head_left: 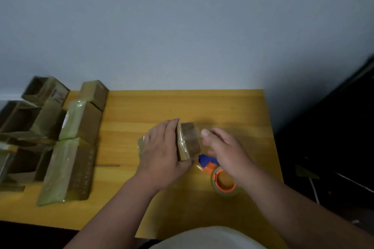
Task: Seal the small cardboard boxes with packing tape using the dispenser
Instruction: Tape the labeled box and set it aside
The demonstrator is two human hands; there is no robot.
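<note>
The small box (187,140) is brown cardboard and it stands near the middle of the yellow table (212,105), a little towards the person. A strip of clear tape (183,143) lies over its top and shines in the light; the tape looks wrinkled along the left edge of the box. Some clear tape also shows at the left side, under the fingers of the left hand.

The left hand (162,147) lies flat on the left part of the box, fingers straight and close together, pointing away from the person; the thumb goes around the near corner of the box. The right hand (224,151) is just right of the box, with the thumb up near the top right edge of the box and the fingers bent loosely. It is blurred, so I cannot tell if it holds anything or touches the box.

The tape dispenser (219,176), orange with a blue part and a clear roll, lies on the table just below the right hand, near the box.

At the left edge of the table there is a group of other cardboard boxes (77,137), some open, some covered with tape.
</note>
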